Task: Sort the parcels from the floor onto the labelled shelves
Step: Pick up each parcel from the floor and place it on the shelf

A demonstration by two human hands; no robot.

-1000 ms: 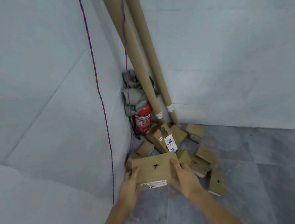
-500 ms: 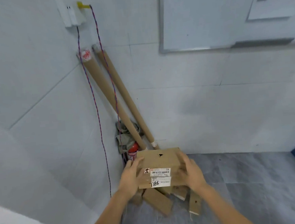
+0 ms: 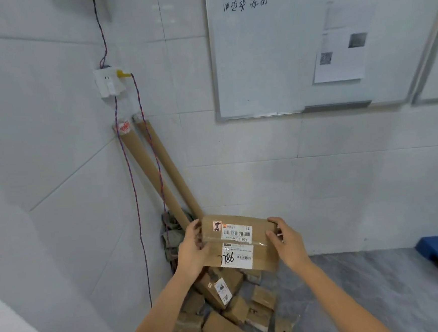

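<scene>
At far left, two cardboard tubes (image 3: 155,176) lean into the wall corner, apparently parked out of the way. The left hand (image 3: 192,254) clasps the left end of a brown parcel (image 3: 241,242), fingers wrapped over its edge. The parcel is held in the air above the pile of parcels (image 3: 232,311) on the floor (image 3: 367,298), its label side facing the person, probably so the handwritten number can be read. The right hand (image 3: 286,241) grips its right end.
</scene>
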